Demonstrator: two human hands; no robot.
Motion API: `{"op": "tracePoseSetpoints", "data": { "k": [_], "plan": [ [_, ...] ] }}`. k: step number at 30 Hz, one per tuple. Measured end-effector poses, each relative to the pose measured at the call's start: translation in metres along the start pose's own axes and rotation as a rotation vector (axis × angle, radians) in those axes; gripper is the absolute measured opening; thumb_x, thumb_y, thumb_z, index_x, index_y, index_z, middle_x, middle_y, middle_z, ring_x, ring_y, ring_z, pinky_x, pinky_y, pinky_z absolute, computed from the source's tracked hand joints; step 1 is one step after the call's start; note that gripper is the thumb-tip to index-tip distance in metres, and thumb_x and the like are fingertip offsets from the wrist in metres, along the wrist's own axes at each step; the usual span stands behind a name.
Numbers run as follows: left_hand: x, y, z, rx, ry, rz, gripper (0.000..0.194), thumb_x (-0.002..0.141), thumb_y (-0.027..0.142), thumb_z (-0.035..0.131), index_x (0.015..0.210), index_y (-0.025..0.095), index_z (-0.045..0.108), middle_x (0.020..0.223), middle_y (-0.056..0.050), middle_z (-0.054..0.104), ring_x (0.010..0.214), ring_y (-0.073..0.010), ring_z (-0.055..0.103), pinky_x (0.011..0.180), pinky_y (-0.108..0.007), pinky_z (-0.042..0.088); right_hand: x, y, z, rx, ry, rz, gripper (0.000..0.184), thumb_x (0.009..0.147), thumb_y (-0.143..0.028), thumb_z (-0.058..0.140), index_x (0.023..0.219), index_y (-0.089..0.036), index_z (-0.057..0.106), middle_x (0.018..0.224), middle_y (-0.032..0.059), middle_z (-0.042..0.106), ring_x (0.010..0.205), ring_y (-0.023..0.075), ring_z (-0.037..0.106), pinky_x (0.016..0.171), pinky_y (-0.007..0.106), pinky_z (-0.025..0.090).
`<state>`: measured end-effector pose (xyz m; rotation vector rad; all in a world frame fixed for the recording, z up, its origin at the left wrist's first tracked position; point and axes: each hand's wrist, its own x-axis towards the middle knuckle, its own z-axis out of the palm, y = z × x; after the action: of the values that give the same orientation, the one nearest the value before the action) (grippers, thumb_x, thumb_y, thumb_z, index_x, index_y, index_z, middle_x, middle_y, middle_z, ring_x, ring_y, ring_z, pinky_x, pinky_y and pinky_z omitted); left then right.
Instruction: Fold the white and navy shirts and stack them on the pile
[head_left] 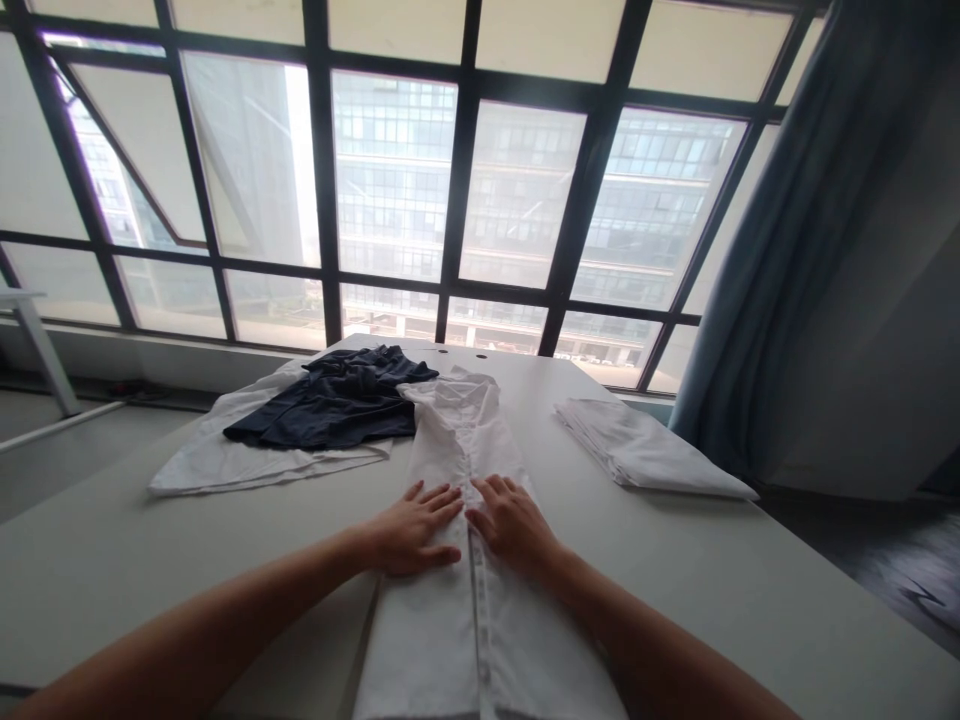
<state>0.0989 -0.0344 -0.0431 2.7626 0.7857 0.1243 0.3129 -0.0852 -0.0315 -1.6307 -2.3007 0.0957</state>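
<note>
A white button-up shirt point(457, 440) lies lengthwise down the middle of the pale table point(112, 560), folded into a narrow strip with its button placket up. My left hand point(416, 527) rests flat on the shirt just left of the placket, fingers stretched out. My right hand point(510, 520) lies flat on the shirt just right of the placket, fingers spread. The two hands are nearly touching and hold nothing.
A dark navy garment point(337, 400) lies crumpled on another white garment point(217, 465) at the far left. A folded white stack point(645, 450) sits at the far right. Large windows stand behind the table, a blue curtain point(810, 230) hangs at right.
</note>
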Motion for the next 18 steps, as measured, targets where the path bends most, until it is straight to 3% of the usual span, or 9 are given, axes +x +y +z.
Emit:
{"op": "tracePoseSetpoints", "data": {
  "k": [2,4,7,9,12,14,16,18],
  "plan": [
    [-0.002,0.003,0.006,-0.01,0.024,-0.003,0.08,0.093,0.069,0.037,0.156,0.022,0.026,0.161,-0.014,0.02,0.15,-0.0315,0.017,0.12,-0.056,0.008,0.0,0.002,0.008,-0.035,-0.048,-0.022,0.06,0.1,-0.042,0.039,0.15,-0.009,0.037,0.152,0.0199,0.04,0.141,0.0282,0.035,0.115,0.045,0.026],
    [-0.006,0.008,0.01,-0.019,0.034,-0.005,0.08,0.093,0.069,0.036,0.157,0.023,0.024,0.161,-0.014,0.019,0.15,-0.0315,0.015,0.119,-0.057,0.008,-0.001,0.002,0.009,-0.039,-0.122,-0.042,0.066,0.1,-0.046,0.036,0.153,-0.007,0.03,0.157,0.02,0.031,0.145,0.0292,0.027,0.118,0.048,0.02],
    [-0.013,0.014,0.005,-0.073,0.001,0.036,0.078,0.091,0.068,0.041,0.155,0.026,0.028,0.161,-0.012,0.022,0.149,-0.032,0.019,0.119,-0.056,0.013,-0.005,-0.002,-0.006,-0.036,-0.189,-0.077,0.066,0.098,-0.05,0.04,0.15,-0.01,0.038,0.15,0.0198,0.043,0.138,0.0326,0.038,0.113,0.049,0.029],
    [-0.015,0.009,-0.006,-0.184,-0.065,0.122,0.064,0.09,0.062,0.049,0.146,0.03,0.048,0.153,-0.007,0.042,0.142,-0.0296,0.037,0.117,-0.047,0.028,-0.009,-0.008,-0.019,-0.028,-0.191,-0.091,0.06,0.096,-0.05,0.043,0.143,-0.014,0.048,0.137,0.0182,0.055,0.126,0.0324,0.05,0.104,0.046,0.04],
    [-0.007,-0.025,-0.031,-0.302,-0.075,0.133,0.039,0.094,0.047,0.049,0.117,0.027,0.072,0.117,-0.004,0.072,0.105,-0.0226,0.066,0.094,-0.031,0.05,-0.011,-0.016,-0.028,-0.046,-0.152,-0.141,0.051,0.093,-0.047,0.052,0.132,-0.016,0.058,0.122,0.0152,0.062,0.111,0.0298,0.058,0.092,0.04,0.047],
    [0.005,-0.062,-0.046,-0.147,0.172,-0.046,0.034,0.09,0.037,0.051,0.107,0.02,0.075,0.103,-0.008,0.075,0.089,-0.0226,0.068,0.084,-0.031,0.052,-0.011,-0.018,-0.027,-0.081,-0.16,-0.205,0.043,0.091,-0.042,0.056,0.126,-0.017,0.062,0.117,0.0139,0.062,0.107,0.0287,0.058,0.089,0.039,0.048],
    [0.019,-0.101,-0.057,0.038,0.382,-0.271,0.04,0.087,0.027,0.05,0.121,0.016,0.068,0.102,-0.011,0.073,0.088,-0.0239,0.067,0.084,-0.033,0.051,-0.011,-0.017,-0.023,-0.099,-0.185,-0.252,0.037,0.092,-0.038,0.055,0.121,-0.018,0.063,0.114,0.0129,0.062,0.105,0.0279,0.057,0.087,0.038,0.049],
    [0.033,-0.133,-0.063,0.122,0.426,-0.386,0.062,0.083,0.025,0.053,0.144,0.014,0.048,0.096,-0.01,0.072,0.084,-0.0252,0.066,0.079,-0.035,0.05,-0.01,-0.013,-0.019,-0.088,-0.191,-0.261,0.036,0.092,-0.039,0.055,0.12,-0.019,0.063,0.113,0.0118,0.062,0.104,0.0273,0.057,0.086,0.038,0.049]
  ]
}}
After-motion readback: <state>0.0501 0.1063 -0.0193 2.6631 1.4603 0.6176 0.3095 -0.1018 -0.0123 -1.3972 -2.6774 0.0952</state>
